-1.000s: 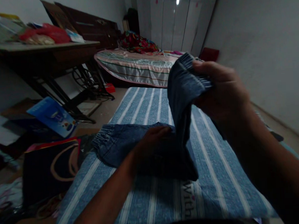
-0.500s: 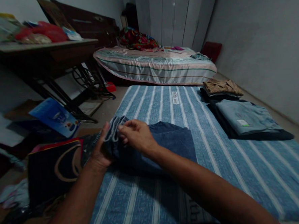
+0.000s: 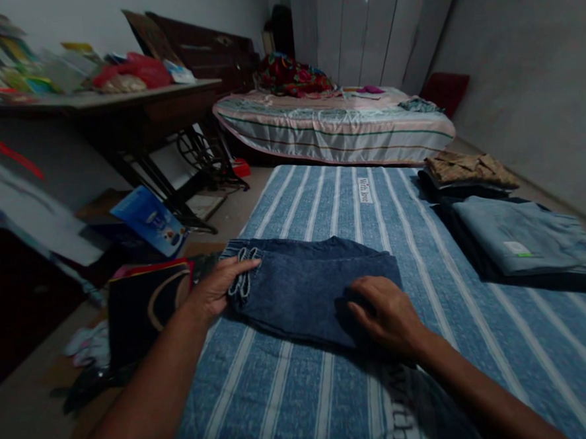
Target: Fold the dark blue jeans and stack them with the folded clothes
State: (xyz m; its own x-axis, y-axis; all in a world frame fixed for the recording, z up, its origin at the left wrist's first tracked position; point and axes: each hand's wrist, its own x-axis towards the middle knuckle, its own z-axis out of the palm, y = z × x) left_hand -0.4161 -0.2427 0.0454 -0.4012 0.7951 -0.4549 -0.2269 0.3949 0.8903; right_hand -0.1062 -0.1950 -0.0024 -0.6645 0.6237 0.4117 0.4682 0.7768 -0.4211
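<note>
Dark blue denim trousers (image 3: 297, 285) lie folded on the striped blue bedsheet (image 3: 303, 391), with their long side running left to right. Pale-edged loops show at their left end. My left hand (image 3: 222, 283) grips that end, thumb on top and the other fingers partly hidden at the edge. Over the right part of the denim is my right hand (image 3: 385, 313), its fingers loosely bent and the thumb apart, holding nothing visible. Whether its fingertips touch the cloth I cannot tell.
To the right are folded light blue jeans (image 3: 527, 231) on dark garments, and a brown patterned garment (image 3: 471, 171) behind. A dark bag (image 3: 140, 321) stands left, below a sewing machine table (image 3: 131, 97). Another bed (image 3: 337, 130) lies beyond.
My right hand has left the loops at the left end and moved right over the trousers. The raised left end now lies flatter. The view has shifted left.
</note>
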